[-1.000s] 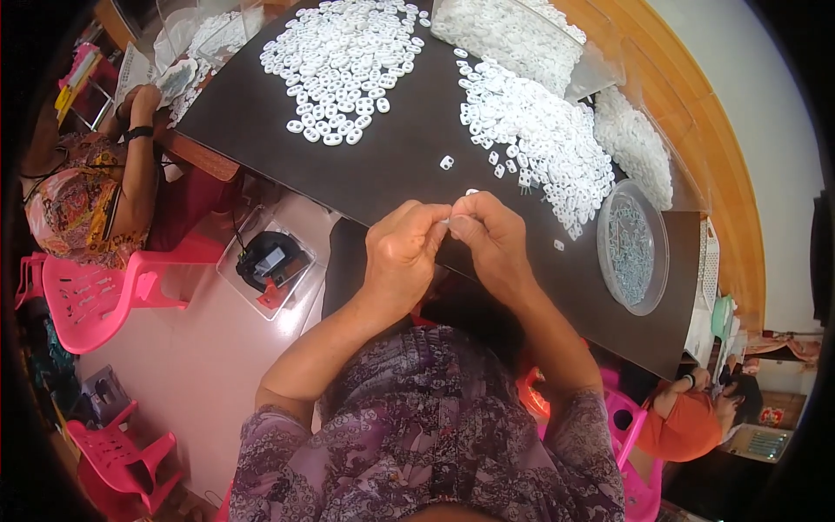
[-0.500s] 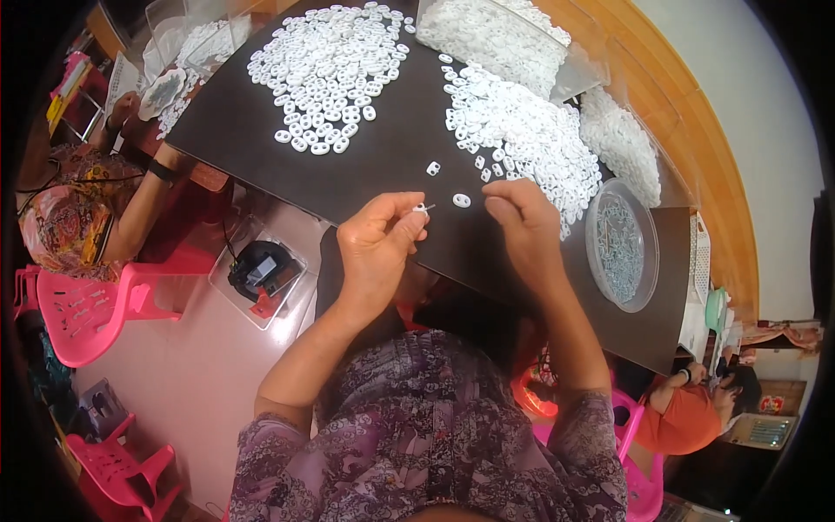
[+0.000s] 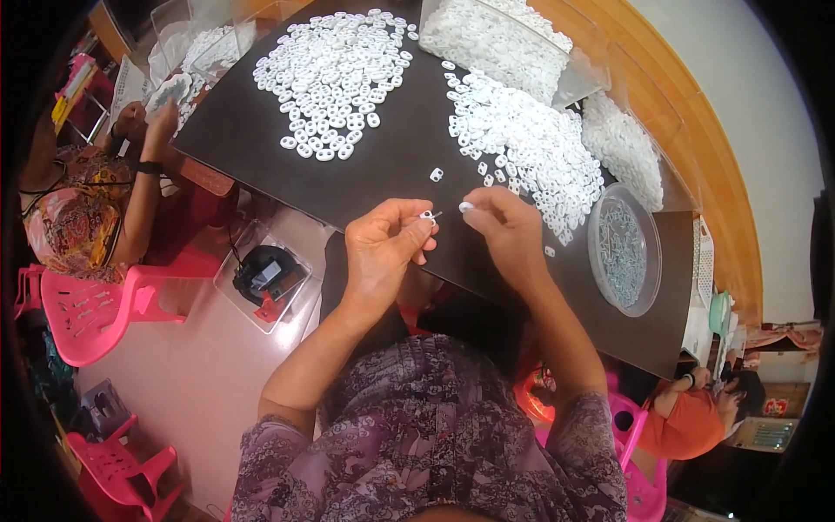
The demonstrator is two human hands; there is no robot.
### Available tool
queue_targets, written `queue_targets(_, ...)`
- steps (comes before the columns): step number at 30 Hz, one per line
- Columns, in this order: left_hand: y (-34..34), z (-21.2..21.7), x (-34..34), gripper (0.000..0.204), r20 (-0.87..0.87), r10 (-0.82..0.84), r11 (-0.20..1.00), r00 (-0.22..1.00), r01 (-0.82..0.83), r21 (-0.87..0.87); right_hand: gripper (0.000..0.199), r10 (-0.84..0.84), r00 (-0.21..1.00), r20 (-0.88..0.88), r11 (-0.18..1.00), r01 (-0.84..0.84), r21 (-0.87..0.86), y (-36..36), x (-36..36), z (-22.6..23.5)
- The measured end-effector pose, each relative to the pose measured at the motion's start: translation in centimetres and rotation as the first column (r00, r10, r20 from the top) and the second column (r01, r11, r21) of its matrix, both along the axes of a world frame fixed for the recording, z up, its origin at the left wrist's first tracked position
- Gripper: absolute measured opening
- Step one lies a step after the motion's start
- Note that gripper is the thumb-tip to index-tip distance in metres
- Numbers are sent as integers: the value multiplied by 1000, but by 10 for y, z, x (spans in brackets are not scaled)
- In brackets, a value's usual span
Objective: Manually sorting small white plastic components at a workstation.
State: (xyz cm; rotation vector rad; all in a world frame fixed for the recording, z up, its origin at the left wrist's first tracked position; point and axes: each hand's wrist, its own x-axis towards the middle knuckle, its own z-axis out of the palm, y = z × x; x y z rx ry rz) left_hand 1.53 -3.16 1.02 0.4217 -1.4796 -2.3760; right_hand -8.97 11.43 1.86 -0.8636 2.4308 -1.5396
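Observation:
My left hand pinches a small white plastic piece between thumb and fingertips. A thin metal pin or screw pokes out of it to the right. Just across from it, my right hand grips a white oval piece by its edge. The two pieces are close together but apart, over the near edge of the dark table. One loose white two-hole piece lies beyond my hands.
White two-hole ovals form a pile at the far left; smaller white pieces are heaped at right. Behind stands a clear bin of white parts. A round clear dish holds metal screws or pins. Co-workers sit left and right.
My right hand has picked the white oval piece up off the table and brought it toward my left hand. The left hand keeps its piece. At left, the co-worker's hand has risen.

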Motion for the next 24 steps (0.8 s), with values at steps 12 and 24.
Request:
queue_targets(12,9,6,0,19,12,-10,1000,1000,9,9,19,144,843,518,951,27,-307,-7,8,17)
queue_targets(24,11,8,2,19,3,34,999,999,-34,21,17,65,910,409,961,53,-271,-8,14,15)
